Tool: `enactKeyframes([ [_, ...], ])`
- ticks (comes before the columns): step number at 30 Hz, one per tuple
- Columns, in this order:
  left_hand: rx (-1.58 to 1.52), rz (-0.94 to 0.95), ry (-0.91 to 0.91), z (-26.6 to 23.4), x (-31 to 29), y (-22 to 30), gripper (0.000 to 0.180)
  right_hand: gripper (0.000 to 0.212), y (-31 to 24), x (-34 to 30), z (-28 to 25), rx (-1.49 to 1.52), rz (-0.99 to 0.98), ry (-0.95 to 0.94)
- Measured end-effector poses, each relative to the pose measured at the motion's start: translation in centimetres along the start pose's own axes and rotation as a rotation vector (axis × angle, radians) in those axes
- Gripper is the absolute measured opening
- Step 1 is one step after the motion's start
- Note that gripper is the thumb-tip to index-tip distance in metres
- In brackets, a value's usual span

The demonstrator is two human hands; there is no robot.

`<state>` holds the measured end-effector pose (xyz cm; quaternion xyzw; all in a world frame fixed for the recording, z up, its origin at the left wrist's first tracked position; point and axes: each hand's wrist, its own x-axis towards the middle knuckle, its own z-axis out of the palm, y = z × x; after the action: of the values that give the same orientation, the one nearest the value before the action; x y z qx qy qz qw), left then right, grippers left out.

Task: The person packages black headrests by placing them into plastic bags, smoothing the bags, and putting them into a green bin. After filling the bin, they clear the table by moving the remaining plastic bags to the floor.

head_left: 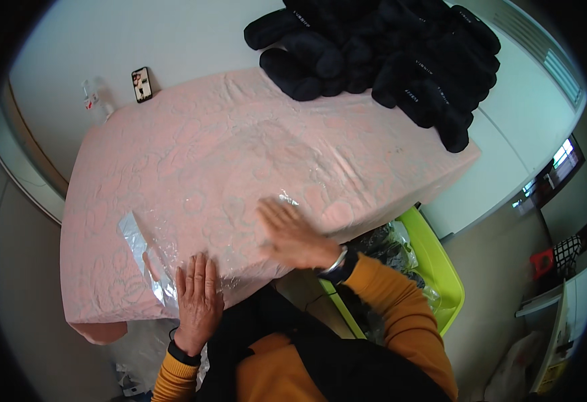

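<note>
While both hands press flat, clear plastic bag (172, 261) lies under left hand (198, 300), right hand (292, 234) beside.

White table (193, 40), grey floor (488, 268), green bin (441, 268), bright window (561, 155)

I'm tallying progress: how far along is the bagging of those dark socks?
Barely begun, it seems. Done: a clear plastic bag lies flat on the pink tablecloth. In hand: the left hand presses the bag down while the right hand smooths over it. Left: the whole pile of dark socks sits untouched at the table's far end.
</note>
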<state>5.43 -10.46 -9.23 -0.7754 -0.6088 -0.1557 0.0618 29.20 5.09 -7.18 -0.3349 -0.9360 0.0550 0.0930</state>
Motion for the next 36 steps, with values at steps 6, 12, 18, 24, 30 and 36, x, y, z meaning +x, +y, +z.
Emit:
enactKeyframes([
  [6, -0.062, 0.044, 0.017, -0.8, 0.3, -0.6, 0.077, 0.071, 5.7, -2.3, -0.5, 0.014, 0.086, 0.155],
  [12, -0.066, 0.034, 0.115, -3.3, -1.0, -1.9, 0.058, 0.065, 3.1, -4.8, -3.4, 0.274, -0.045, 0.411],
  [18, -0.086, 0.003, 0.369, -5.2, -0.4, -3.7, 0.027, 0.066, 1.6, -6.4, -3.8, 0.06, 0.001, 0.444],
  [24, -0.066, 0.101, 0.468, -8.4, 0.7, -3.5, 0.028, 0.04, 4.1, -5.8, -5.2, -0.036, 0.058, 0.621],
  [30, 0.151, -0.012, 0.534, -9.5, 0.8, -5.6, 0.032, 0.01, 4.7, -5.9, -7.7, 0.032, 0.027, 0.606],
  [36, 0.243, -0.133, 0.465, -8.1, 2.6, -3.2, 0.035, 0.017, 1.0, -6.8, -8.5, 0.068, -0.036, 0.51],
])
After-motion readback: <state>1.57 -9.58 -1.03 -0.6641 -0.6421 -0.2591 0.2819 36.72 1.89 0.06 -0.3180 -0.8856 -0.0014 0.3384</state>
